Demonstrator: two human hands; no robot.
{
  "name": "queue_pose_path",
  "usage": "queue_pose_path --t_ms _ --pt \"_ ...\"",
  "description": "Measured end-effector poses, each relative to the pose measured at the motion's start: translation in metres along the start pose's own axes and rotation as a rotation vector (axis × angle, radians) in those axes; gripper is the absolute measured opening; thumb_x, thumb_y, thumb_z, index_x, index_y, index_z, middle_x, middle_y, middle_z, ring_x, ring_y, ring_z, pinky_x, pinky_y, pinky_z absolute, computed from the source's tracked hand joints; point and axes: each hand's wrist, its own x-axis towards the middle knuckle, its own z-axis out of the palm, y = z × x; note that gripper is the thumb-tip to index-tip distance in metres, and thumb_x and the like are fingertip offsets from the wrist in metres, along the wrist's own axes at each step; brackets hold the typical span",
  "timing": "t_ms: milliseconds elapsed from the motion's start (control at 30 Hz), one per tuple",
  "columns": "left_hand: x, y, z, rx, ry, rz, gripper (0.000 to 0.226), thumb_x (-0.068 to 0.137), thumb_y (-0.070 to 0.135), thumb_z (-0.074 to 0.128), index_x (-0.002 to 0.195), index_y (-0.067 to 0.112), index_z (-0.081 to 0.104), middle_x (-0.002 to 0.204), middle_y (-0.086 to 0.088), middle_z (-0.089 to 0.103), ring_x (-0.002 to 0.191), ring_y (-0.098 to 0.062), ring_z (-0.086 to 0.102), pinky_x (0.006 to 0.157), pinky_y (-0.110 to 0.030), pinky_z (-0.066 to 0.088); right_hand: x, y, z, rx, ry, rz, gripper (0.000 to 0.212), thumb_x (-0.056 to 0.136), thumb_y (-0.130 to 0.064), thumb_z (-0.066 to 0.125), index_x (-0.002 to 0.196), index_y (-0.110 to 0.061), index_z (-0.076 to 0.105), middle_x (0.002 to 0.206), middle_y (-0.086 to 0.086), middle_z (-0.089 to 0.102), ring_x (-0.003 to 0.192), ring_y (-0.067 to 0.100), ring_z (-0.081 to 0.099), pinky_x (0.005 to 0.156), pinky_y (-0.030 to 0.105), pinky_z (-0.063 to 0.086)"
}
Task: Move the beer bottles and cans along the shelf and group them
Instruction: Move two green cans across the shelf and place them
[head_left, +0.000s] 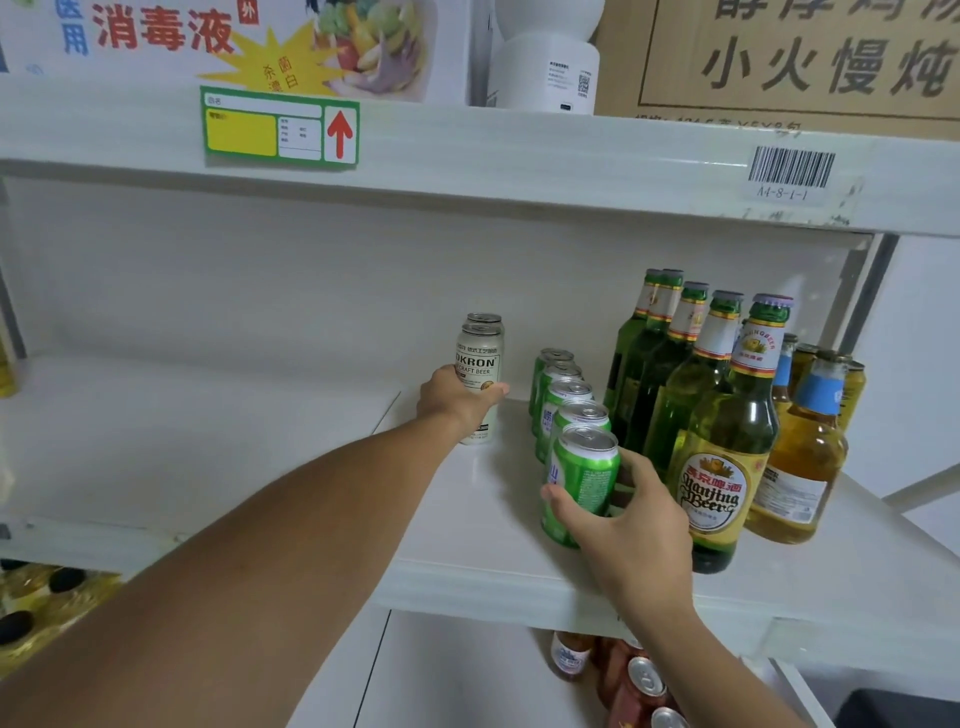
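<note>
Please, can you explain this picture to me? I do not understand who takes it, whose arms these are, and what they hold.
There is no machine. A person wears a camera on the head, so you look down their own arms at a white shelf. The left hand grips a white can; another stands behind it. The right hand grips the nearest green can, first in a row of five. Right of them stand green bottles, then amber bottles.

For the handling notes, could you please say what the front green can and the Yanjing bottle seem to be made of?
Front green can: probably thin metal, glossy printed wall, bare silvery lid with pull tab. Yanjing bottle: likely clear green glass, see-through and shiny, with paper-looking labels.
</note>
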Motion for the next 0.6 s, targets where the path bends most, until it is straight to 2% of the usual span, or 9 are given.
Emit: queue_pose_path --t_ms 133,200,267,333,400,433,533,600 --pt "-0.004 0.001 -0.001 0.006 -0.009 -0.019 0.055 0.078 0.052 0.093 0.122 0.023 0.077 0.118 -0.001 0.081 0.111 -0.026 0.076 0.096 -0.034 0.059 -0.004 -0.002 -0.002 0.030 -0.008 -0.020 0.070 0.073 -0.062 0.091 0.134 -0.040 0.065 0.109 -0.025 0.072 0.096 -0.006 0.068 0.079 0.028 0.061" --pt "-0.010 -0.004 -0.006 0.046 -0.040 -0.013 0.070 0.073 0.057 0.094 0.129 0.021 0.071 0.124 0.000 0.079 0.115 -0.025 0.075 0.096 -0.035 0.059 -0.005 -0.001 -0.003 0.052 -0.036 -0.026 0.070 0.074 -0.064 0.090 0.135 -0.041 0.065 0.111 -0.025 0.073 0.100 -0.004 0.069 0.081 0.026 0.060" --pt "-0.021 -0.009 -0.017 0.114 -0.079 -0.004 0.096 0.075 0.059 0.094 0.150 0.015 0.054 0.134 -0.002 0.071 0.128 -0.027 0.069 0.097 -0.032 0.054 -0.005 -0.002 -0.005 0.035 -0.062 -0.045 0.076 0.073 -0.072 0.087 0.138 -0.038 0.065 0.118 -0.022 0.071 0.107 0.001 0.068 0.088 0.027 0.058" --pt "-0.032 -0.015 -0.034 0.181 -0.097 0.038 0.114 0.084 0.054 0.090 0.169 0.010 0.028 0.158 -0.009 0.058 0.146 -0.031 0.055 0.106 -0.032 0.046 -0.006 -0.005 -0.009 0.023 -0.062 -0.065 0.090 0.075 -0.073 0.085 0.150 -0.031 0.056 0.131 -0.016 0.061 0.118 0.004 0.060 0.099 0.027 0.052" --pt "-0.044 -0.022 -0.057 0.221 -0.100 0.100 0.109 0.089 0.053 0.086 0.170 0.011 0.027 0.167 -0.010 0.049 0.152 -0.030 0.049 0.114 -0.033 0.043 -0.011 -0.015 -0.015 0.000 -0.026 -0.101 0.090 0.082 -0.067 0.083 0.155 -0.025 0.049 0.135 -0.010 0.053 0.123 0.005 0.052 0.103 0.028 0.046" --pt "-0.049 -0.025 -0.070 0.235 -0.101 0.135 0.103 0.091 0.053 0.084 0.169 0.013 0.031 0.167 -0.009 0.048 0.152 -0.030 0.049 0.117 -0.035 0.043 -0.013 -0.023 -0.017 -0.043 0.013 -0.144 0.081 0.086 -0.063 0.081 0.150 -0.023 0.051 0.132 -0.007 0.053 0.121 0.007 0.051 0.102 0.028 0.046" --pt "-0.065 -0.035 -0.115 0.304 -0.108 0.224 0.082 0.097 0.050 0.078 0.163 0.015 0.043 0.165 -0.005 0.052 0.150 -0.025 0.050 0.121 -0.036 0.042 -0.024 -0.054 -0.019 -0.177 0.123 -0.339 0.043 0.093 -0.045 0.078 0.124 -0.020 0.062 0.116 -0.004 0.056 0.107 0.016 0.054 0.084 0.030 0.050" --pt "-0.075 -0.040 -0.146 0.356 -0.106 0.268 0.071 0.100 0.049 0.074 0.158 0.015 0.050 0.161 -0.003 0.056 0.148 -0.023 0.053 0.120 -0.035 0.043 -0.029 -0.079 -0.011 -0.200 0.072 -0.443 0.033 0.093 -0.042 0.076 0.116 -0.021 0.067 0.110 -0.005 0.057 0.102 0.017 0.055 0.078 0.033 0.050"
